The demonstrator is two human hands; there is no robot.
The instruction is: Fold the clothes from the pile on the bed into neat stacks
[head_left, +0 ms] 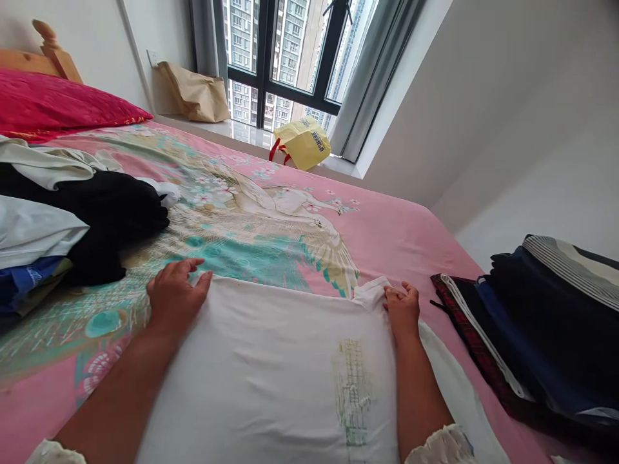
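Note:
A white T-shirt lies spread on the bed in front of me, with a faded green and yellow print on its right part. Its collar sticks up at the far right corner. My left hand grips the far left corner, thumb on the cloth and fingers curled over the edge. At the collar, my right hand pinches the fabric between thumb and fingers. Another pale cloth shows beneath and to the right of the shirt.
Loose clothes lie heaped at the left. A stack of folded clothes sits at the right on the pink patterned bedsheet. Beyond are a red pillow, a brown paper bag and a yellow bag by the window.

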